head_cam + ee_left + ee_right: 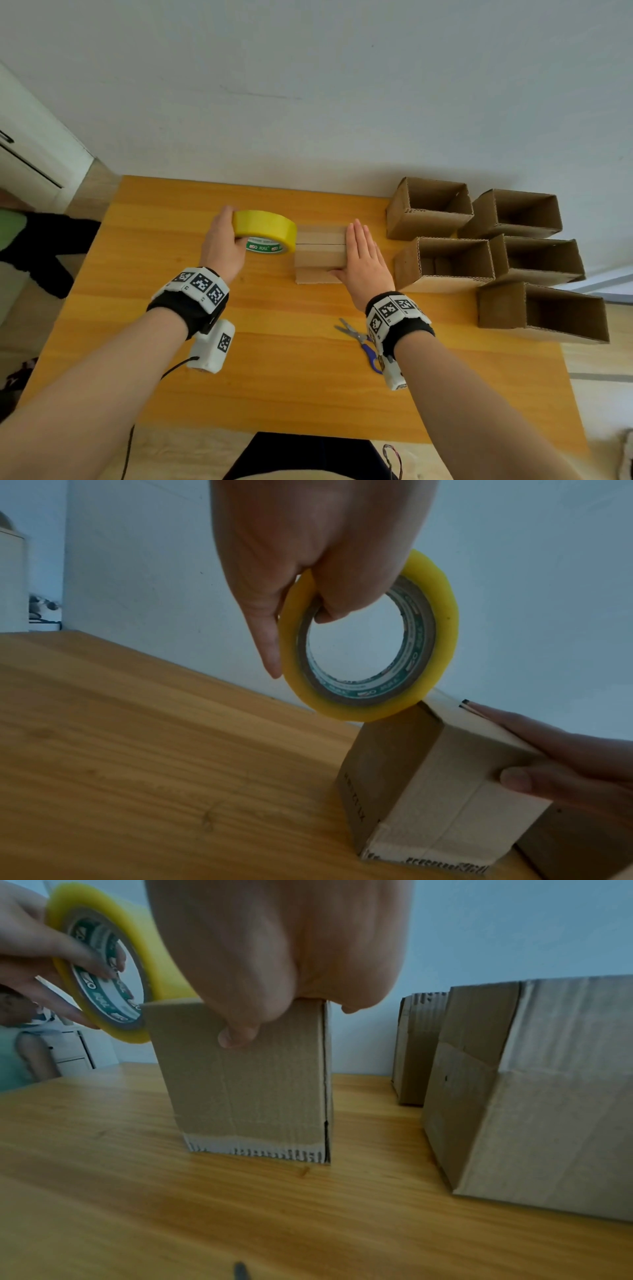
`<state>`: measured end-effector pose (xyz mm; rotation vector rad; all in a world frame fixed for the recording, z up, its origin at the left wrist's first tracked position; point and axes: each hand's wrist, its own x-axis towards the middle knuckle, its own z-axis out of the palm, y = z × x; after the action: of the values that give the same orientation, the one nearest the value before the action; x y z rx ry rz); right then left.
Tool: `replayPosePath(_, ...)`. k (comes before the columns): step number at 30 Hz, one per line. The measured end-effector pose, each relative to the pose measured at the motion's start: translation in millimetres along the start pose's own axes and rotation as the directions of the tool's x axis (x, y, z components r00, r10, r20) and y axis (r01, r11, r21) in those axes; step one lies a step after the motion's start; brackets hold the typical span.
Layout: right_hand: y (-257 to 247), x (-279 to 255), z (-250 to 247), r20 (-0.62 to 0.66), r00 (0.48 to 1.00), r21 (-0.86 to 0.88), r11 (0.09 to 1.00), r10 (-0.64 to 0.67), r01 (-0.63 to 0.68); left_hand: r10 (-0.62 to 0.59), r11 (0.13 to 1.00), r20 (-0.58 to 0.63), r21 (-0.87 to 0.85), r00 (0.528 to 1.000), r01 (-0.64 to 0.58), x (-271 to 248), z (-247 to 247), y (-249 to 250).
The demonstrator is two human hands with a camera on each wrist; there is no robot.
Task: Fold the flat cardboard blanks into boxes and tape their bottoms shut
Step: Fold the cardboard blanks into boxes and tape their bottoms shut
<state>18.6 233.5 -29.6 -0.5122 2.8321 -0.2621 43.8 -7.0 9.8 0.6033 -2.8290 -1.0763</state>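
A small cardboard box stands on the wooden table with its closed flaps and their middle seam facing up. My right hand lies flat on the right part of the top, fingers straight, while the thumb presses the box's near face. My left hand grips a yellow tape roll, thumb through the core and fingers outside. The roll touches the top left edge of the box. I cannot make out a loose tape end.
Several folded open boxes lie on their sides along the table's right part, close to the right hand. Blue-handled scissors lie near my right wrist. A wall rises behind the table's far edge. A person is off to the left.
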Motion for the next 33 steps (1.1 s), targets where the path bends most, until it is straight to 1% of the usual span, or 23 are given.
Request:
replayPosePath(10, -1.6, 0.6, 1.5, -0.004, 1.000, -0.014, 1.000, 0.016, -0.016, 0.015, 1.000, -0.007, 0.025, 1.000, -0.015, 8.0, 3.2, -4.5)
replayPosePath(17, -1.2, -0.6, -2.0, 0.012, 1.000, -0.059, 0.998, 0.021, -0.020, -0.032, 0.999, 0.016, 0.035, 0.999, 0.031, 9.9, 10.7, -9.4)
replayPosePath(20, -9.8, -2.3, -6.3, -0.014, 1.000, -0.086, 0.996, 0.026, -0.027, -0.037, 0.999, 0.021, 0.034, 0.999, 0.036, 11.9, 12.8, -10.2)
replayPosePath(22, -20.7, 0.3, -7.9, -0.024, 0.999, -0.118, 0.992, -0.040, 0.037, -0.028, 0.999, 0.026, 0.027, 0.999, 0.027, 12.3, 13.3, -11.8)
replayPosePath(25, -40.1, 10.3, -5.2, 0.008, 0.986, -0.163, 0.973, -0.167, 0.166, -0.012, 0.999, 0.038, 0.034, 0.999, 0.011, 11.8, 11.3, -14.3)
replayPosePath(27, -48.5, 17.5, -2.8, 0.028, 0.982, -0.155, 0.970, -0.185, 0.187, 0.003, 0.999, 0.057, 0.036, 0.998, -0.005, 12.5, 8.0, -15.1)
replayPosePath(29, -51.4, 21.6, -0.2, 0.051, 0.983, -0.136, 0.974, -0.175, 0.180, 0.037, 0.999, 0.102, 0.034, 0.994, -0.041, 14.9, 4.8, -16.2)
replayPosePath(31, -52.1, 23.1, 2.1, 0.053, 0.984, -0.145, 0.973, -0.171, 0.177, 0.084, 0.995, 0.156, 0.032, 0.984, -0.090, 17.4, 2.2, -18.0)
replayPosePath(33, -52.6, 23.0, 3.4, 0.044, 0.984, -0.165, 0.970, -0.174, 0.179, 0.121, 0.991, 0.175, 0.042, 0.977, -0.130, 19.6, 1.8, -19.9)
